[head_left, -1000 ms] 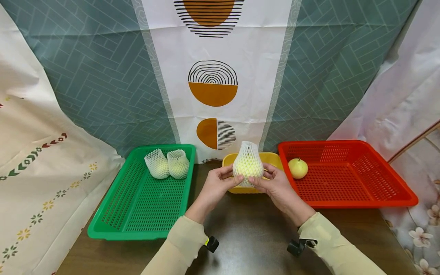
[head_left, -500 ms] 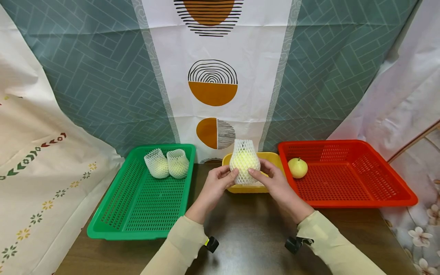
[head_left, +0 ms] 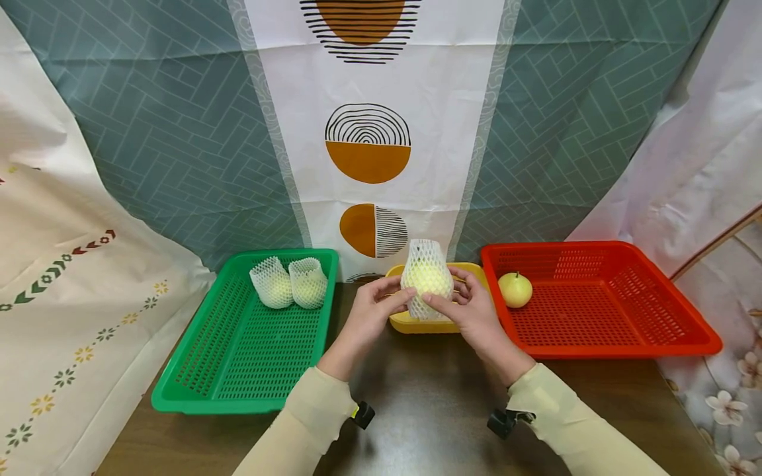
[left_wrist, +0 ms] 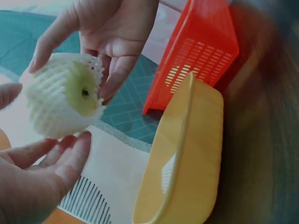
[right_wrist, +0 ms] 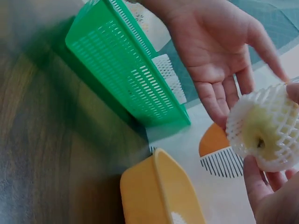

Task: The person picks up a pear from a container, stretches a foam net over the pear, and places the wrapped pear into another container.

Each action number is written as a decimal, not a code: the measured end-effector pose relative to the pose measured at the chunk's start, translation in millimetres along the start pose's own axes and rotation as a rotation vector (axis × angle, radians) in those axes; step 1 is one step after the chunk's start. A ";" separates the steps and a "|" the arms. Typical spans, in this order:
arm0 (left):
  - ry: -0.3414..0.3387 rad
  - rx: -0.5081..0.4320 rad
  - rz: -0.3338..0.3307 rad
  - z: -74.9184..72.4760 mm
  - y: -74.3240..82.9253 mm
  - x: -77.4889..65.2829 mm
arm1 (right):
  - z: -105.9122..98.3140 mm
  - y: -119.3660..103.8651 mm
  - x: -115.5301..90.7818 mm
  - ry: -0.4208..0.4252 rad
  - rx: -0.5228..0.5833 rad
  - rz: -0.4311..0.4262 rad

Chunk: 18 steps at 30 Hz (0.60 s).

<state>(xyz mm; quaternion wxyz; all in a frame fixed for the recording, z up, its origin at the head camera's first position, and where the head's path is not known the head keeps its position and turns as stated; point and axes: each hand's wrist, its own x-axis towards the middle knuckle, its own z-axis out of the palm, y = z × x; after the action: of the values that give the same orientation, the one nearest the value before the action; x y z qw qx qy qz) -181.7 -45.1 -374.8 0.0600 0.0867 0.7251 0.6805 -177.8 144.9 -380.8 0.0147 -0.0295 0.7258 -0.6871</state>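
Note:
Between my two hands, above the yellow basket [head_left: 476,271], is a round yellow pear in a white foam net sleeve [head_left: 426,277]. The sleeve's narrow, loose end points up. My left hand [head_left: 370,314] grips it from the left, thumb in front and fingers behind. From the right, my right hand [head_left: 479,320] holds it the same way. Both wrist views show the pear's underside [left_wrist: 83,88] bare through the sleeve's lower opening, with a dark blossom end. Another yellow pear [head_left: 515,290], without a sleeve, sits in the red basket [head_left: 595,354].
A green basket [head_left: 238,406] on the left holds two sleeved pears [head_left: 308,284] at its back. White netting [left_wrist: 168,173] shows inside the yellow basket. All the baskets stand on a dark wooden table [head_left: 417,403], with a patterned cloth [head_left: 369,158] behind.
The sleeved pear has shifted slightly, and the sleeve's top stands wider than a second ago. My fingers have resettled around it, the right thumb a little further left and lower. The baskets have not moved.

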 end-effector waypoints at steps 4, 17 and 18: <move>0.008 0.095 -0.024 -0.3 3.2 2.4 | 2.6 1.0 -0.1 0.028 -0.105 -0.079; 0.041 0.212 -0.044 2.4 21.3 2.9 | 17.6 -22.4 -15.1 0.008 -0.187 -0.176; 0.049 0.227 -0.043 2.8 21.5 3.5 | 18.7 -22.7 -15.3 0.011 -0.195 -0.183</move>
<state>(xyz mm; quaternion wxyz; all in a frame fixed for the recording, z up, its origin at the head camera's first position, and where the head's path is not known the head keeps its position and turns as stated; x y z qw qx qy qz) -183.6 -40.4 -353.5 0.0468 0.0605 0.8004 0.5945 -160.9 126.0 -359.4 -0.0548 -0.0930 0.7835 -0.6120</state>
